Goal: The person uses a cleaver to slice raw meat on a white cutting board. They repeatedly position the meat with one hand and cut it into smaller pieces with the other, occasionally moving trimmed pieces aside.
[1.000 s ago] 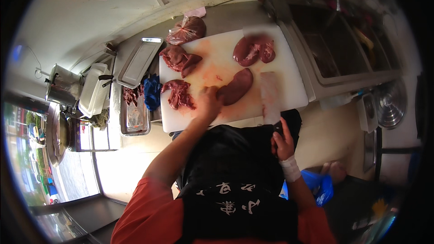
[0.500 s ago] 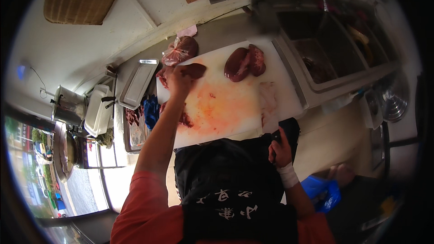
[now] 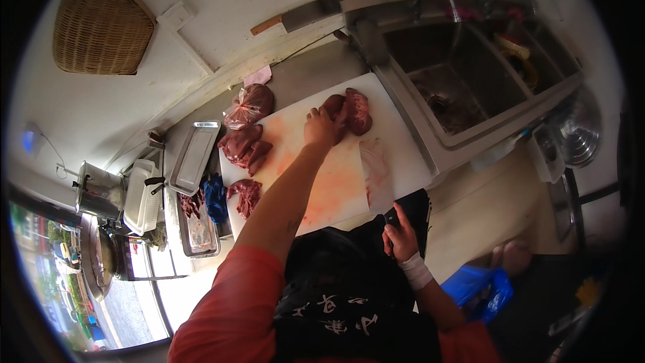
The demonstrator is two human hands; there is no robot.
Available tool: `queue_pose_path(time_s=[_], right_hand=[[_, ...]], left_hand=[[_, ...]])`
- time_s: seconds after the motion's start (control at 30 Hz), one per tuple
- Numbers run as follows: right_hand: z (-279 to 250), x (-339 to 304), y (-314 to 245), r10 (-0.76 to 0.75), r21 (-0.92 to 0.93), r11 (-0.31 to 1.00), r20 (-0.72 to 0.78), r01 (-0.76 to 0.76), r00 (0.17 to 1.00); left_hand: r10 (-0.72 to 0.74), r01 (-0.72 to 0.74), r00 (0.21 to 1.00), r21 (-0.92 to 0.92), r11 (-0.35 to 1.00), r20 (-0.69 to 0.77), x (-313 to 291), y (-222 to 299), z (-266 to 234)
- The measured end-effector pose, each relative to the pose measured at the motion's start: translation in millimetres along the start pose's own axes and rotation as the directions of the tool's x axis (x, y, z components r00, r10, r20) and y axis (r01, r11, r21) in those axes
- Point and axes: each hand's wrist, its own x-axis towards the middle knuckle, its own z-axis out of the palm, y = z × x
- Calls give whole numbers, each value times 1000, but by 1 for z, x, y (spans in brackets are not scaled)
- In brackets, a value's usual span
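Observation:
My left hand (image 3: 319,129) reaches across the white cutting board (image 3: 332,208), its fingers curled over the near left edge of dark red raw meat (image 3: 358,111) that looks like liver. Where the fingertips end is partly hidden. In my right hand (image 3: 402,234), by the board's near edge, is the black handle of a wide-bladed cleaver (image 3: 376,169). Its smeared blade points away from me over the board. More slices of liver (image 3: 245,148) lie at the board's left side, and a smaller ragged meat piece (image 3: 247,196) sits nearer to me.
Behind the board's left corner sits a clear bag of meat (image 3: 250,106). Metal trays (image 3: 195,158) and a blue cloth-like item (image 3: 215,198) stand to the left. At the right is a steel sink (image 3: 437,136) with a tap. A long knife (image 3: 312,12) is against the wall.
My left hand has moved right, from the left-side meat to the piece at the far right. The left-side slices now lie released. My right hand still holds the cleaver; the whole view has shifted.

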Motion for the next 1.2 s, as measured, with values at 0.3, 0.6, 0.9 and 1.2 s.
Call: queue_pose_path(time_s=[0.3,0.6,0.9,1.2], right_hand=[[-7,-6,0,-15,57,998,-32,16,999],[8,-11,-13,61,-39,997,7,-61,998],[38,-6,-31,119,-150,984,122,-101,985],[53,-12,-30,159,-165,976,86,-143,984]], left_hand=[[-161,590,795,-808,-19,584,-2,-77,-13],[-94,619,646,-592,-516,757,-195,-40,-50],[-34,737,670,-659,151,741,-256,-16,-116],[340,-341,939,-295,892,-57,-166,-59,-55]])
